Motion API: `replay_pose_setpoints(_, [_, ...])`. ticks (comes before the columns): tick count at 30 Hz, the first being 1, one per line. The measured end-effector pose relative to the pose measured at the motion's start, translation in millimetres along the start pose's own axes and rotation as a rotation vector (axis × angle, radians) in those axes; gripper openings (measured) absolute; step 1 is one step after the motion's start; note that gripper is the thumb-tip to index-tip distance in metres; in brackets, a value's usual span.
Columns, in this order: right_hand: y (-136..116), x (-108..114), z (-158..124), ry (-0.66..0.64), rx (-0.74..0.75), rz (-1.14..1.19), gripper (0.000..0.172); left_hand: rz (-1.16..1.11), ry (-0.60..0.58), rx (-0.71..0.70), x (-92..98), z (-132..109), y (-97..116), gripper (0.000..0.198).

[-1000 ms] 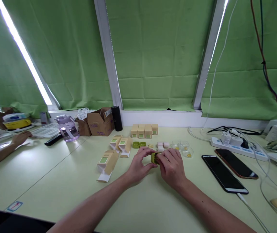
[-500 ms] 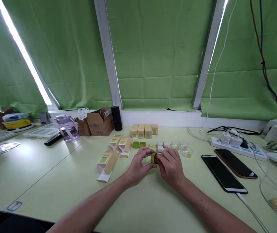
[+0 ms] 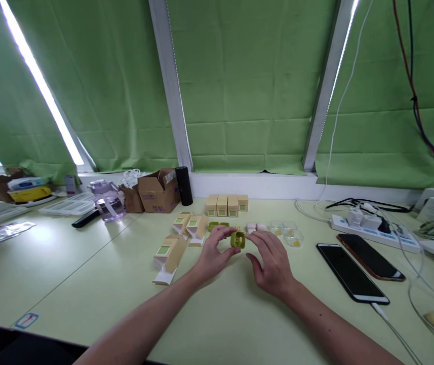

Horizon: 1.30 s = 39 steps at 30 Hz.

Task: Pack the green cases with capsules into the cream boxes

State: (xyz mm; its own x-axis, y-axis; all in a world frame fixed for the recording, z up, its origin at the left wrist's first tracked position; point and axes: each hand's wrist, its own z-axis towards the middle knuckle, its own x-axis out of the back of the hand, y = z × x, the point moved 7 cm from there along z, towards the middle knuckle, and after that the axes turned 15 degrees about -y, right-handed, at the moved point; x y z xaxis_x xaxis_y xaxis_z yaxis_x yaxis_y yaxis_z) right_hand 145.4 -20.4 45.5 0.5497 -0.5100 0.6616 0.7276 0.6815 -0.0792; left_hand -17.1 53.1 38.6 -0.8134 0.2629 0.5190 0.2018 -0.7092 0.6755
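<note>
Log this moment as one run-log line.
left hand: holds green case | right hand: open, beside case | nearby: open carton, phone

I am viewing green blinds (image 3: 247,86) covering the windows | white frame bars (image 3: 171,86) are slanting between them | daylight strip (image 3: 42,86) is glowing at the left | pale green table (image 3: 68,263) is spanning the foreground

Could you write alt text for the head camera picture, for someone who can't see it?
A person's left hand pinches a small green square piece above a pale green table, the right hand open beside it. Tan boxes stand behind, opened cartons lie to the left, two phones to the right.
</note>
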Motion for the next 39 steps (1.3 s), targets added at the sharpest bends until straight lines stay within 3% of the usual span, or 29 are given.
replay_pose_setpoints(5, [-1.4, -11.4, 1.9, -0.07, -0.01, 0.04, 0.056, -0.006, -0.049, 0.004, -6.4, -0.4, 1.7, 0.043])
replay_pose_setpoints(10, [0.2, -13.5, 1.1, -0.056, -0.017, 0.085, 0.055, -0.062, -0.085, -0.02, -10.4, -1.6, 6.8, 0.05])
replay_pose_setpoints(16, [4.4, -13.3, -1.6, -0.031, -0.04, 0.114, 0.058, -0.08, -0.03, 0.125, -2.8, -0.7, -9.4, 0.025])
replay_pose_setpoints(20, [4.4, -14.2, -2.4, -0.016, -0.028, 0.125, 0.057, -0.269, -0.069, 0.22, -11.1, 0.0, -23.3, 0.034])
replay_pose_setpoints(25, [4.4, -15.7, -2.7, -0.008, -0.021, 0.152, 0.05, -0.506, -0.087, 0.27, -20.7, 0.7, -25.9, 0.044])
replay_pose_setpoints(39, [3.6, -15.2, -2.4, 0.013, -0.023, 0.185, 0.041, -0.68, -0.115, 0.346, -24.8, 3.1, -24.4, 0.042])
